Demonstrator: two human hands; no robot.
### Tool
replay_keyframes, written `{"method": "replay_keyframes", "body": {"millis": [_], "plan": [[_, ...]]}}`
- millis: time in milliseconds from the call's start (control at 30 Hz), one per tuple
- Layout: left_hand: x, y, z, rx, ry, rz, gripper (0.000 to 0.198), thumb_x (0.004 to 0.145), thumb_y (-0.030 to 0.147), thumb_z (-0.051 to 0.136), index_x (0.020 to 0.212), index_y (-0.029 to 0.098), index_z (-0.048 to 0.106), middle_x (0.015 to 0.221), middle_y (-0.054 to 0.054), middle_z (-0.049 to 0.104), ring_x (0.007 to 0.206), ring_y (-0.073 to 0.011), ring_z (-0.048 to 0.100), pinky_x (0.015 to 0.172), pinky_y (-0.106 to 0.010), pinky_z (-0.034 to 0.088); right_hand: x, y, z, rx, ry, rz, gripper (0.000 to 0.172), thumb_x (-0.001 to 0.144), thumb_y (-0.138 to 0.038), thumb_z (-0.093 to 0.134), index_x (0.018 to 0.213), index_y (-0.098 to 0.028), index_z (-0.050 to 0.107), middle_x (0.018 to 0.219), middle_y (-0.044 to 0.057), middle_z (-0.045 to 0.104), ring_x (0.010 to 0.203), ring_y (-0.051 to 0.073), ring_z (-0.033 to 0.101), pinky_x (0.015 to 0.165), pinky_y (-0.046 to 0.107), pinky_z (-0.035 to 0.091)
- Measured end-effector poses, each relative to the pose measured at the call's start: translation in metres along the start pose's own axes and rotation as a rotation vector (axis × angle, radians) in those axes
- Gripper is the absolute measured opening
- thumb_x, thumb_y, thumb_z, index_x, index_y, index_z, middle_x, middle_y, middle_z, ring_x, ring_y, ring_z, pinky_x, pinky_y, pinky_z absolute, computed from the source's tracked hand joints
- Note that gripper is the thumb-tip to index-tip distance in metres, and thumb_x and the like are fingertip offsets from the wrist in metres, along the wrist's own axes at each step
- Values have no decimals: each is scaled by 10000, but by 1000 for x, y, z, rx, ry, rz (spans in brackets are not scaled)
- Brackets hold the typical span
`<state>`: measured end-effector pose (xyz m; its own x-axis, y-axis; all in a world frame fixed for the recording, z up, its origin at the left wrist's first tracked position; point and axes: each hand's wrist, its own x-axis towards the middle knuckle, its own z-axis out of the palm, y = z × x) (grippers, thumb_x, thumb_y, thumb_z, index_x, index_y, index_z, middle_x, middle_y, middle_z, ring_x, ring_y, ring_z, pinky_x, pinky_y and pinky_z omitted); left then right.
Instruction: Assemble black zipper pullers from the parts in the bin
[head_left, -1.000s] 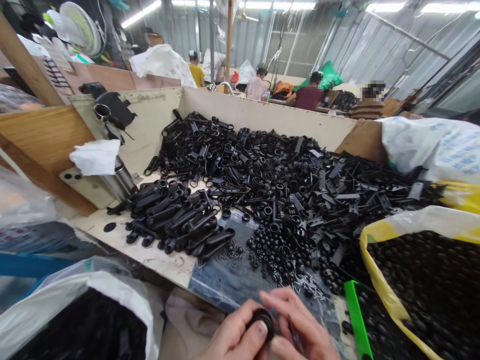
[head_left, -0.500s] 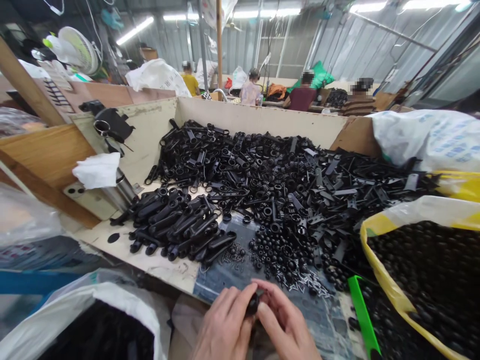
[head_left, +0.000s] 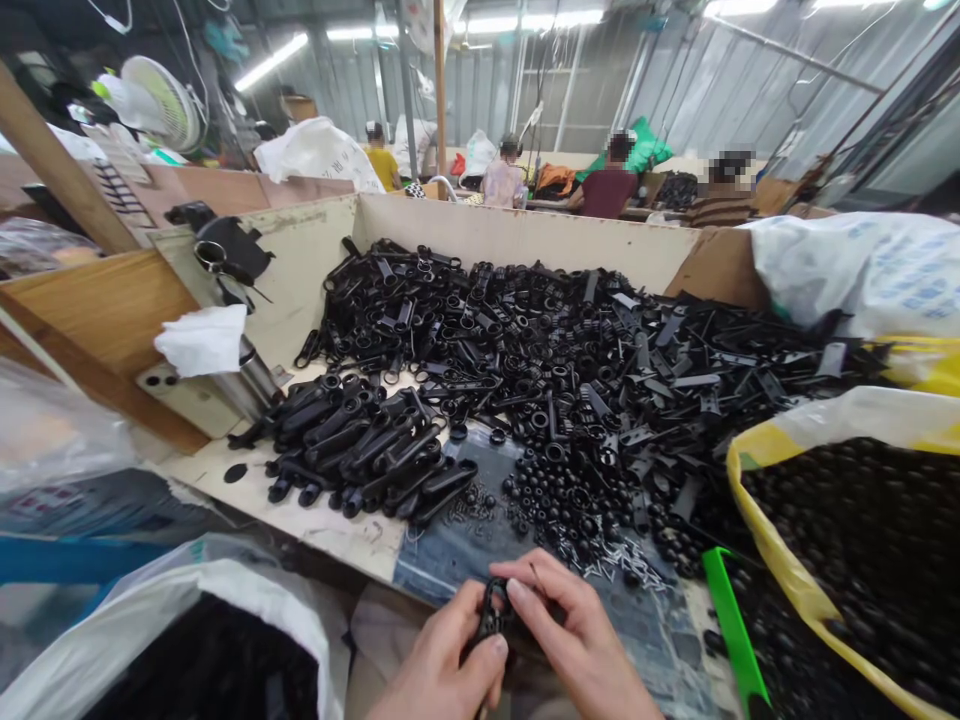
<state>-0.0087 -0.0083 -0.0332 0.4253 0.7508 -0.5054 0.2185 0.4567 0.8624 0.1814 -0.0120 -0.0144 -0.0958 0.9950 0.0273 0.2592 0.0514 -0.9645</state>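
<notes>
My left hand (head_left: 448, 655) is closed around a black plastic part (head_left: 492, 612) with an open, ring-like end facing up, just in front of the table edge. The fingers of my right hand (head_left: 574, 632) are pinched against the right side of the same part; a thin dark piece shows by its fingertips, too small to name. Beyond my hands, on a dark blue mat (head_left: 435, 562), lie small silver screws or pins (head_left: 626, 563), tiny metal bits (head_left: 472, 505) and a heap of round black knobs (head_left: 536, 490). Long black handle-like parts (head_left: 352, 440) are stacked to the left.
A large pile of black plastic parts (head_left: 487, 320) fills the walled table's back. At right stand a yellow-rimmed bag (head_left: 780, 555) of black pieces and a green strip (head_left: 735, 630). A white sack (head_left: 300, 610) is at lower left, a metal fixture (head_left: 251, 375) behind. Several people sit farther off.
The black part has been turned so its ring-like end shows. My left hand has rolled open-side up, its thumb now on the part; my right fingers have shifted over its top. The view moved slightly.
</notes>
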Motion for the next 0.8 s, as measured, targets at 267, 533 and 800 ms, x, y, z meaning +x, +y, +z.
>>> {"method": "replay_keyframes", "body": {"millis": [267,533,800], "plan": [[-5,14,0,-266,-152,-66,928,831,696,661,1422,56,344,585,57,600,465,-94,417,505,-242,281,-1,-1,-4,35,-100,69,491,950,-629,629,1151,-220,811,827,21,586,740,178,573,672,281,478],[1,11,-1,-244,-230,-8,795,804,749,662,1242,104,509,613,24,655,369,-53,365,398,-219,228,-3,5,-3,-48,-74,73,319,960,-452,653,1108,-215,807,765,-10,547,718,173,570,665,278,455],[-9,19,1,-17,-114,-47,216,913,398,607,982,194,589,535,113,456,460,-86,329,473,-237,246,-3,-8,-8,-237,-174,15,211,933,-351,698,1108,-266,779,857,-2,699,727,180,633,668,267,474]]}}
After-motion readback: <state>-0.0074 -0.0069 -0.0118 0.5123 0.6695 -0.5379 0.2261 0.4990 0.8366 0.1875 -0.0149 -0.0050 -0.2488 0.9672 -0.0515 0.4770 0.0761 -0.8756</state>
